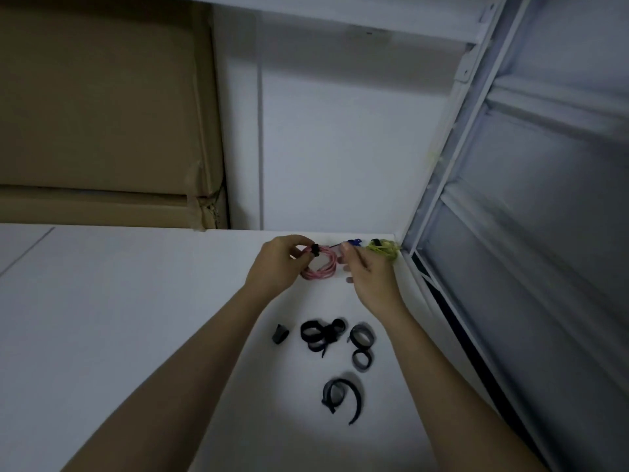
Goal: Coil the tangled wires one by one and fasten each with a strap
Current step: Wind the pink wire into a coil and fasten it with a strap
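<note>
We see our left hand (277,264) holding a pink wire (320,267) that is wound into a ring. Our fingers and thumb pinch the top of the ring, right where a black strap (315,250) goes around it. Our right hand (366,274) is on the other side of the ring. Its thumb and fingers are bent and touch the pink wire there, so both hands hold the ring up above the white table (136,318).

Just past our right hand, near the back edge of the table, there is a small blue wire (354,242). Beside it lies a yellow wire bundle (383,248) with a black strap on it too.

Closer to us, under our arms, more black straps (321,333) lie on the table. Some are curled into little rings, and one long strap (342,395) is bent like a hook.

Behind the table on the left stands a big brown box (102,114). On the right there is a white metal rack (476,148).
</note>
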`<action>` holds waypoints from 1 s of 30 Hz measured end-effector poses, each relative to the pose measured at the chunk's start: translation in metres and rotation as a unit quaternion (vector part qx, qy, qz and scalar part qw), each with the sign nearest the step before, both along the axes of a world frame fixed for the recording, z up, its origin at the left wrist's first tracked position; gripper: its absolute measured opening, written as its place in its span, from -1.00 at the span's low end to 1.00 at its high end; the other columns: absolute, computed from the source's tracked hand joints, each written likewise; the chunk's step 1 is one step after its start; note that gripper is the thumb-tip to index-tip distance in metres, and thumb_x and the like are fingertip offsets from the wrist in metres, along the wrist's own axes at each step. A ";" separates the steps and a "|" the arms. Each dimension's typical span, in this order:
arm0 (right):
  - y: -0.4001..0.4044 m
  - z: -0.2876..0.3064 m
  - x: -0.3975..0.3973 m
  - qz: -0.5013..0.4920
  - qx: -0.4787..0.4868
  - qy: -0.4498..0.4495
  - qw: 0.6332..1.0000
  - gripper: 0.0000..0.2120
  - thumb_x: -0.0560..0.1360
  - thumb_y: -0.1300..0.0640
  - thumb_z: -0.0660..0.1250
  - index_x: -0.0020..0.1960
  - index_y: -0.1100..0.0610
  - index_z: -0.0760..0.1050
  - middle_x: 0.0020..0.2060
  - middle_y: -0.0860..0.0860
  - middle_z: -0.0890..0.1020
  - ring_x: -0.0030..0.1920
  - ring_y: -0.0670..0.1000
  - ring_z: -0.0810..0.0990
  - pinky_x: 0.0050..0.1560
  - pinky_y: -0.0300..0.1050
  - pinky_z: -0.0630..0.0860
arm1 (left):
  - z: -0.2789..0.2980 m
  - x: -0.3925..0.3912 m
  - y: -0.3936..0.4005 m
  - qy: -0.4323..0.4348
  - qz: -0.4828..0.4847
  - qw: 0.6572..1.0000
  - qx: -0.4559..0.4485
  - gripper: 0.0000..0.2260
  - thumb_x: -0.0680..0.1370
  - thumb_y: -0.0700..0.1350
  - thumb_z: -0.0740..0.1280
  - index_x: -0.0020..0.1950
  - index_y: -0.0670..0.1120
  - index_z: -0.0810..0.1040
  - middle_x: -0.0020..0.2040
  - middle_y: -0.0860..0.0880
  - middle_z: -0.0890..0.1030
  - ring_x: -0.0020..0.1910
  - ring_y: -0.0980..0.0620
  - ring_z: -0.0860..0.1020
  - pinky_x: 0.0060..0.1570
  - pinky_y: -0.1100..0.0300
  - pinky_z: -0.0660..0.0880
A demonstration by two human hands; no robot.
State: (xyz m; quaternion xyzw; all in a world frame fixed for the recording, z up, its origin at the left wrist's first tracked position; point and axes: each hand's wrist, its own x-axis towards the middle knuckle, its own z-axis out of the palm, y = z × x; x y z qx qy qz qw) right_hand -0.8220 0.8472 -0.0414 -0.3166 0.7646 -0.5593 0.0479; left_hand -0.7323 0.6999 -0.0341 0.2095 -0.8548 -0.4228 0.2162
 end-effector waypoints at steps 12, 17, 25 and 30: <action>-0.015 -0.032 -0.079 -0.056 0.466 0.221 0.855 -0.51 0.60 -0.25 -0.04 0.50 -0.20 0.11 0.53 0.01 0.08 0.48 0.22 -0.02 0.44 0.27 -0.18 | -0.038 -0.060 -0.045 -0.084 0.072 0.988 -0.106 -0.70 0.60 0.03 0.25 0.29 -0.03 0.54 0.27 -0.09 0.53 0.23 -0.10 0.49 0.15 0.07 0.43; -0.012 -0.038 -0.082 -0.058 0.476 0.243 0.843 -0.56 0.61 -0.22 -0.03 0.47 -0.22 0.19 0.53 0.01 0.10 0.47 0.22 0.00 0.43 0.29 -0.19 | -0.033 -0.053 -0.047 -0.111 0.009 0.990 -0.090 -0.66 0.52 0.16 0.33 0.18 -0.01 0.59 0.12 0.01 0.57 0.11 -0.02 0.54 -0.05 0.16 0.40; -0.010 -0.032 -0.083 -0.036 0.493 0.232 0.838 -0.52 0.62 -0.21 -0.06 0.52 -0.23 0.03 0.54 0.01 0.04 0.48 0.23 -0.05 0.44 0.29 -0.20 | -0.031 -0.075 -0.031 -0.117 0.031 0.991 -0.057 -0.49 0.50 0.05 0.38 0.39 -0.12 0.41 0.29 -0.10 0.51 0.24 -0.07 0.49 0.11 0.15 0.40; -0.008 -0.021 -0.082 -0.009 0.514 0.205 0.833 -0.45 0.60 -0.26 -0.06 0.54 -0.22 -0.11 0.55 0.01 -0.14 0.52 0.18 -0.21 0.44 0.27 -0.30 | -0.020 -0.070 -0.028 -0.141 0.019 0.988 -0.061 -0.43 0.51 0.06 0.39 0.45 -0.10 0.31 0.38 -0.11 0.42 0.31 -0.11 0.43 0.24 0.06 0.39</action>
